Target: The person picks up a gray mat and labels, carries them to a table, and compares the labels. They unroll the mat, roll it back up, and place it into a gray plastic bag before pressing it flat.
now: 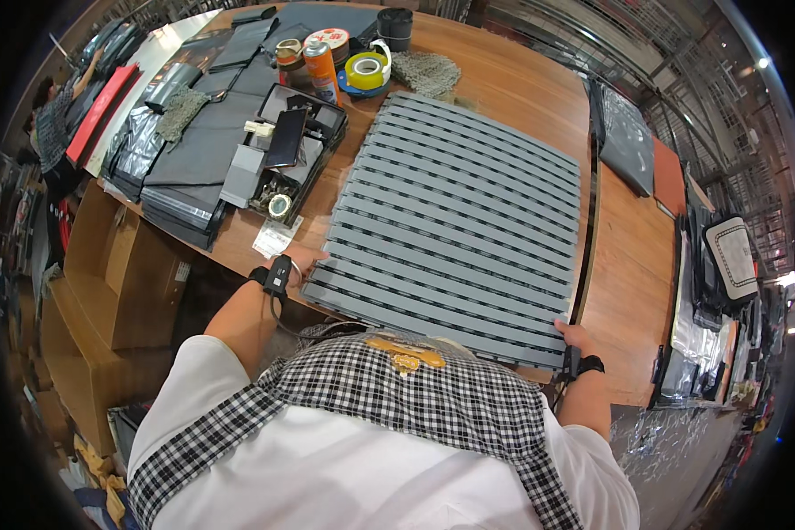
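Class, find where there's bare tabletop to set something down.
Bare wood lies beyond the panel, right of the mesh cloth, and between it and the right-hand plastic packs. Crowded: the left, with box, spray can, tape, dark sheets.

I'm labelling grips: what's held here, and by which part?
A grey slatted panel: left hand on its left edge, right hand by its near right corner.

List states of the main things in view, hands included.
Grey slatted panel: laid out flat
Left hand: at panel's left edge, grip unclear
Right hand: at near right corner, grip partly hidden
Black tray: open, filled with small items
Phone: screen dark
Orange can: upright
Grey knit item beyond the panel: crumpled
Cardboard box: open
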A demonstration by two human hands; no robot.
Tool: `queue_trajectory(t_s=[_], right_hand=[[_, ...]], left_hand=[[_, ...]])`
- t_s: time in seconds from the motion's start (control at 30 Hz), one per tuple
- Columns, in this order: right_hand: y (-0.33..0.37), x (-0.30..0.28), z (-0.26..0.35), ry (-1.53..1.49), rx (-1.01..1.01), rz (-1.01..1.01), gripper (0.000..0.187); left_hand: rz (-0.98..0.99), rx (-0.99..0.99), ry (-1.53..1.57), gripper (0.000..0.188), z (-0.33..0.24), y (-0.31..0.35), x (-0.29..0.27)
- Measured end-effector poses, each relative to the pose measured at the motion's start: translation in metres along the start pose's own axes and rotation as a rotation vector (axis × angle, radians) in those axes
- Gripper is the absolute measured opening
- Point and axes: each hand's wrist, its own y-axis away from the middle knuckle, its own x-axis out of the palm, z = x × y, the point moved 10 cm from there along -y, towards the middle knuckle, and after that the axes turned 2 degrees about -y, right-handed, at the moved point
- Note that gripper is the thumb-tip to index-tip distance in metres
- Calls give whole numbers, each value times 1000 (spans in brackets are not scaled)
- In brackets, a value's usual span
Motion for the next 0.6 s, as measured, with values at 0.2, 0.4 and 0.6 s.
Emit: queue_trajectory(t_s=[0.2, 0.4, 0.6], right_hand=[[-2, -6, -22, -307, 46, -28, 77], [19, -29, -11, 57, 62, -166, 71], [79, 9, 150, -186, -571, -146, 72]], left_hand=[[126, 67, 169, 35, -16, 24, 33], [250, -46, 296, 40, -35, 51, 31], [46, 11, 5, 41, -18, 15, 19]])
